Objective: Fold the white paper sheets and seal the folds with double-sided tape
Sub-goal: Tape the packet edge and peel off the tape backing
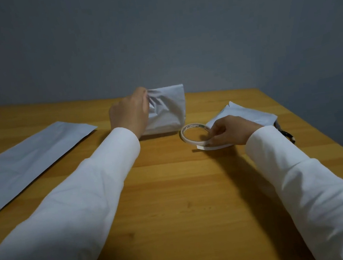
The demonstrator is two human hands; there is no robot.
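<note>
Paper (168, 110) gripped by left hand (130, 113); right hand (229, 131) pinches tape (193, 132).

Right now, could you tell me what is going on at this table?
A person in white sleeves is working with paper and tape on a wooden table. The left hand grips a crumpled folded paper, holding it upright. The right hand pinches the tape roll, with a short strip pulled out. Another folded sheet lies behind the right hand, and a long flat sheet lies to the left.
</note>
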